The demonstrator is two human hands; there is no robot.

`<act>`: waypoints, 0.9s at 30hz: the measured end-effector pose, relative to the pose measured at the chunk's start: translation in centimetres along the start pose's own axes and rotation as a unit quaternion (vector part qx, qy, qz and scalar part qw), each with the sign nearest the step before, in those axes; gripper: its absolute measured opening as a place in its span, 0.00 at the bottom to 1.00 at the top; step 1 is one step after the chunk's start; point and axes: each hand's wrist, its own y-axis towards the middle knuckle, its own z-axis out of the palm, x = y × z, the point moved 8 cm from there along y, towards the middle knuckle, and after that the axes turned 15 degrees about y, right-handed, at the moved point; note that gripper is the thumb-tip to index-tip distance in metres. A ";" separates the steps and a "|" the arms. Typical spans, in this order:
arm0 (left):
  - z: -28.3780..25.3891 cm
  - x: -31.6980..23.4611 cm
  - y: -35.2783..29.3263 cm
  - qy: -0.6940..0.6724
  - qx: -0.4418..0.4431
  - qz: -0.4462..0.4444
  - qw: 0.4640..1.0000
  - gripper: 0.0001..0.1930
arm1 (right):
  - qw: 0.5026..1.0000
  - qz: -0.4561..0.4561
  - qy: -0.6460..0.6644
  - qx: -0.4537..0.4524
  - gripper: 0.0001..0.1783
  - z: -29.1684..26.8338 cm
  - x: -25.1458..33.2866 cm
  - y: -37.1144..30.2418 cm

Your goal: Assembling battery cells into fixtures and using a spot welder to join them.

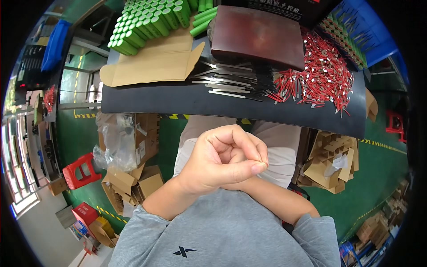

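Observation:
My left hand is raised in front of my lap, short of the table's near edge. Its thumb and fingertips press together in a pinch, the other fingers curl in, and nothing shows between them. My right forearm crosses in from the right and ends behind the left hand and wrist. That hides my right hand and its fingers. Both hands are apart from the things on the dark table. Closest on the table are silvery metal strips and a heap of red wire leads with white ends.
Green cylindrical cells stand behind a flattened cardboard piece. A dark reddish box-shaped machine is at the back middle. Blue bins hold wired cells at the far right. Open cartons and a red stool are on the green floor.

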 end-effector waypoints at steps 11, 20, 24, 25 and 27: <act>-11.4 -10.0 -2.2 0.342 -0.277 0.156 0.884 0.12 | 0.968 0.229 0.013 0.100 0.13 0.8 -2.5 -0.7; -17.0 -16.0 0.3 0.612 -0.443 0.200 0.624 0.32 | 0.955 0.278 0.013 0.103 0.13 1.4 -3.4 -0.8; -18.7 -13.1 1.4 0.733 -0.439 0.174 0.489 0.38 | 0.952 0.285 0.007 0.110 0.12 1.3 -3.9 -1.0; -18.4 -12.9 1.3 0.738 -0.441 0.181 0.477 0.38 | 0.950 0.290 0.017 0.113 0.12 1.4 -4.1 -1.0; -18.1 -12.9 1.3 0.733 -0.445 0.197 0.475 0.36 | 0.952 0.284 0.014 0.110 0.12 1.2 -3.6 -0.7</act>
